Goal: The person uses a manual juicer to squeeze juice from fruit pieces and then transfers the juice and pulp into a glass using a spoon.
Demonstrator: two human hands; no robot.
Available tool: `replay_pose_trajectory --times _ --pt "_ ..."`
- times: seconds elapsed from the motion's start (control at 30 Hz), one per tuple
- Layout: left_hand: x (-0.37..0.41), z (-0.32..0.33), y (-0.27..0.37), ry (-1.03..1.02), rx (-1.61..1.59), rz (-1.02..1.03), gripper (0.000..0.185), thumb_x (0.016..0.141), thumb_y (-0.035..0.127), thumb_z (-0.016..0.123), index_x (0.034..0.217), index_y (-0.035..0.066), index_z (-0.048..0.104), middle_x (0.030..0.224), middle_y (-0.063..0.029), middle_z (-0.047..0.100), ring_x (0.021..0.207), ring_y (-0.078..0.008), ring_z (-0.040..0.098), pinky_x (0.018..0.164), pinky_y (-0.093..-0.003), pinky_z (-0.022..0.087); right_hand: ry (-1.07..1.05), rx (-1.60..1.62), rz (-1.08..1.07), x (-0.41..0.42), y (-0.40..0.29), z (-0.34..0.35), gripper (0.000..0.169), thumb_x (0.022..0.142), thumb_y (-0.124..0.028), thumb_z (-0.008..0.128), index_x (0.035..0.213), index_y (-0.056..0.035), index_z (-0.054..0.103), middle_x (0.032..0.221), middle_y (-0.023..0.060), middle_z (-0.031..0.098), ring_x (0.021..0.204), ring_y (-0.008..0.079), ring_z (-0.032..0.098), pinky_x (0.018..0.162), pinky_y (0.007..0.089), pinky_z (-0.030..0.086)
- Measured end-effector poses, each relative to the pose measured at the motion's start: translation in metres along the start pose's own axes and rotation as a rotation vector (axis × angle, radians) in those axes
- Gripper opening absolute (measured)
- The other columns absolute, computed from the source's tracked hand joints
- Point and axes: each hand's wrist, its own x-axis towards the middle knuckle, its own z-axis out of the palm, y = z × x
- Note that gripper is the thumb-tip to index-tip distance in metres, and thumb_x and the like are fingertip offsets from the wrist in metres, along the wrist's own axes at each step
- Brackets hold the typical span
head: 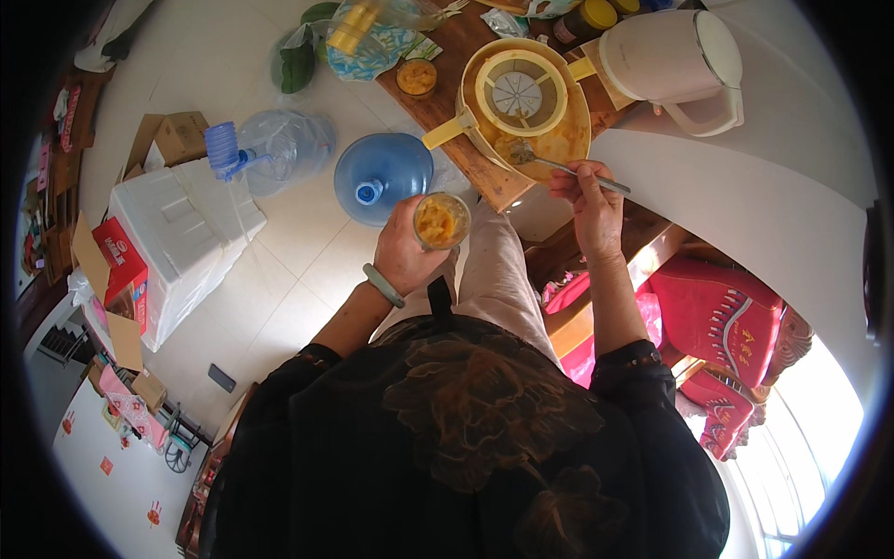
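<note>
My left hand (405,248) is wrapped around a clear drinking glass (452,236) that contains orange pulp (437,220). A metal spoon (559,166) rests between the fingers and thumb of my right hand (592,202). Its pulp-covered bowl is at the near inner side of a large yellowish basin (578,143), over orange mash. Inside that basin sits a round cream strainer basket (482,87) with a mesh bottom. Two cream handles stick out at the left and right of the basin. A second glass of orange pulp (417,77) stands left of the basin.
The wooden table (506,187) also carries a white electric kettle (660,59) and a yellow-lidded jar (585,24). On the floor at left are a blue water bottle (391,164), another bottle with a pump (286,150) and a white foam box (181,216). Red cushions (719,314) lie at right.
</note>
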Motion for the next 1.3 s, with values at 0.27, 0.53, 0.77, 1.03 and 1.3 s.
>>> replay_pose_trajectory --times 0.27,0.53,0.77,1.03,1.3 --pt "0.0 0.001 -0.003 -0.022 0.007 0.033 0.071 0.072 0.017 0.086 0.13 0.003 0.049 0.118 -0.0199 0.06 0.108 -0.0406 0.062 0.09 -0.0445 0.053 -0.152 -0.053 0.009 0.011 -0.023 -0.029 0.021 0.106 -0.015 0.051 0.109 0.0022 0.063 0.095 0.0159 0.071 0.083 0.0236 0.071 0.078 0.0363 0.059" --pt "0.004 0.004 0.001 -0.034 0.011 0.001 0.073 0.072 0.018 0.086 0.132 0.002 0.048 0.12 -0.0205 0.059 0.108 -0.0403 0.062 0.09 -0.0443 0.053 -0.111 -0.522 -0.097 -0.003 -0.049 -0.038 0.02 0.106 -0.012 0.051 0.105 0.0032 0.065 0.094 0.0094 0.07 0.084 0.0171 0.07 0.079 0.0307 0.057" --pt "0.009 0.005 0.006 -0.03 -0.002 0.029 0.07 0.072 0.018 0.086 0.13 0.001 0.05 0.119 -0.0204 0.06 0.107 -0.0396 0.062 0.089 -0.0434 0.053 -0.122 -0.437 -0.068 -0.002 -0.028 -0.016 0.02 0.106 -0.013 0.051 0.108 0.0023 0.064 0.098 0.0089 0.069 0.085 0.0167 0.069 0.079 0.031 0.057" --pt "0.009 0.01 0.006 -0.021 0.053 0.026 0.073 0.071 0.014 0.09 0.131 0.002 0.049 0.116 -0.0156 0.067 0.107 -0.029 0.068 0.091 -0.0372 0.054 -0.339 -0.742 -0.318 -0.007 -0.033 -0.005 0.014 0.098 -0.002 0.059 0.111 0.0009 0.065 0.107 0.0149 0.07 0.092 0.0253 0.071 0.081 0.0324 0.057" --pt "0.013 0.022 0.013 -0.029 0.029 -0.022 0.072 0.071 0.012 0.089 0.13 0.002 0.048 0.116 -0.0154 0.067 0.108 -0.0271 0.068 0.092 -0.0368 0.054 -0.524 -0.954 -0.64 -0.001 -0.021 -0.001 0.024 0.091 0.009 0.06 0.113 0.0006 0.064 0.112 0.02 0.069 0.101 0.0351 0.07 0.089 0.0383 0.055"
